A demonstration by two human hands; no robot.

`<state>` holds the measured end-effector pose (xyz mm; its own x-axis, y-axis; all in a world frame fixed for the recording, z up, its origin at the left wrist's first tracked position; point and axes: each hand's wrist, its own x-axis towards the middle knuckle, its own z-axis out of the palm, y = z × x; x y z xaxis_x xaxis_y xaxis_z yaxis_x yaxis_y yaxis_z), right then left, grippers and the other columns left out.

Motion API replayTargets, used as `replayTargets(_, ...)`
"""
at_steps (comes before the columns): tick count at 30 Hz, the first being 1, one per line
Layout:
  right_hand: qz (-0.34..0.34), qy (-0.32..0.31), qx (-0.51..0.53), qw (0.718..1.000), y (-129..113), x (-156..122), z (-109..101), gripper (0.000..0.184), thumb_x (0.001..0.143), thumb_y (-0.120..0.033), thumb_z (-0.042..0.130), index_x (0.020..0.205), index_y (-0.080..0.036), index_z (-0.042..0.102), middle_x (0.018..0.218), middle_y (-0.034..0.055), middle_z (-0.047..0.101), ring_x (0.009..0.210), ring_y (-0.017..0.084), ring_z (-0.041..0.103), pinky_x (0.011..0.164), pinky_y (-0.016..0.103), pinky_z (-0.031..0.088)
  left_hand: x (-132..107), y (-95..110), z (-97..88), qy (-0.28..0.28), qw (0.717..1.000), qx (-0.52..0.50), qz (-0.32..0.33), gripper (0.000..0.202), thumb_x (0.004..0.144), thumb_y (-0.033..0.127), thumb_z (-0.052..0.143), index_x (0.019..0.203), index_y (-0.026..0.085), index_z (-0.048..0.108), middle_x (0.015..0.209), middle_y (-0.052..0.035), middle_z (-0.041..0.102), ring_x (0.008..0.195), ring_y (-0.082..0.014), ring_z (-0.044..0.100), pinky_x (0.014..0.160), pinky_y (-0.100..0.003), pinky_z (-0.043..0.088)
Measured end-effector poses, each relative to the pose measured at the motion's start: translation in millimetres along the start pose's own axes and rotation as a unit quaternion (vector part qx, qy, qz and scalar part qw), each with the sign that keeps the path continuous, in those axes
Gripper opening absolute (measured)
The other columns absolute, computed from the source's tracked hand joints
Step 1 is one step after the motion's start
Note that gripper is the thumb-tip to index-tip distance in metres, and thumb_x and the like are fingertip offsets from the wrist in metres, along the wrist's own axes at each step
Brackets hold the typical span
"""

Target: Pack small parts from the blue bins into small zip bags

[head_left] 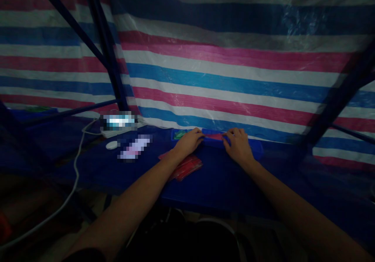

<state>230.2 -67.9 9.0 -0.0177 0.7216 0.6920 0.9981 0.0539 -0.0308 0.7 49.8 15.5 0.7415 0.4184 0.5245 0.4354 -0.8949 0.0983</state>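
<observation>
A long blue plastic tray [258, 148] lies at the back of the blue table, with compartments in it. My left hand [190, 140] reaches over its middle, fingers curled at the left end of a flat red packet [214, 136]. At the packet's other end, my right hand [238, 146] bends its fingers and thumb onto the edge. The dim light hides the exact fingertip contact. Green packets [179, 135] sit in the tray's left compartment. Below my left wrist, a loose pile of red packets [189, 166] lies on the table, partly covered by my forearm.
Left on the blue table [222, 183] are a blurred-out lit phone [135, 148], a white oval object [111, 145] and a white power strip [113, 131] under another blurred device. A white cable [76, 164] hangs down. Blue metal posts [113, 74] and striped sheeting [234, 82] stand behind.
</observation>
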Motion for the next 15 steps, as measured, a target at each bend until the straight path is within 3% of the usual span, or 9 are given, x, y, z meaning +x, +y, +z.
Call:
replayTargets(3, 0.028, -0.021, -0.024, 0.999, 2.9, 0.7, -4.0, 0.03, 0.101, -0.036, 0.046, 0.117, -0.021, 0.067, 0.119, 0.0144, 0.06, 0.116, 0.033, 0.048, 0.098, 0.048, 0.039, 0.6, -0.3, 2.1, 0.011, 1.0, -0.004, -0.009, 0.025, 0.096, 0.021, 0.056, 0.118, 0.02, 0.068, 0.117, -0.008, 0.061, 0.107, -0.02, 0.062, 0.1, -0.033, 0.049)
replayTargets(8, 0.054, -0.139, -0.03, 0.988, 9.0, -4.6, 1.9, 0.039, 0.099, -0.046, 0.05, 0.128, -0.022, 0.061, 0.123, 0.0145, 0.057, 0.1, 0.027, 0.061, 0.082, 0.038, 0.047, 2.8, -3.6, 6.4, 0.02, 0.999, -0.015, -0.03, 0.021, 0.095, 0.023, 0.059, 0.113, 0.02, 0.069, 0.112, -0.0076, 0.061, 0.104, -0.0202, 0.062, 0.099, -0.034, 0.05)
replayTargets(11, 0.033, -0.158, -0.016, 0.987, 11.8, -5.4, 5.8, 0.036, 0.101, -0.039, 0.049, 0.131, -0.024, 0.059, 0.129, 0.0128, 0.053, 0.096, 0.024, 0.064, 0.079, 0.033, 0.05, 3.3, -5.3, 6.6, 0.021, 0.999, -0.021, -0.029, 0.02, 0.095, 0.023, 0.059, 0.112, 0.021, 0.07, 0.109, -0.0071, 0.061, 0.103, -0.02, 0.062, 0.097, -0.033, 0.05)
replayTargets(15, 0.007, -0.153, 0.021, 0.988, 14.1, -4.3, 7.5, 0.028, 0.1, -0.029, 0.05, 0.122, -0.021, 0.065, 0.126, 0.0119, 0.055, 0.1, 0.021, 0.065, 0.087, 0.031, 0.05, -0.9, -6.0, 2.1, 0.014, 0.999, -0.029, -0.027, 0.02, 0.095, 0.024, 0.059, 0.112, 0.021, 0.071, 0.108, -0.0073, 0.061, 0.103, -0.0197, 0.062, 0.096, -0.033, 0.051)
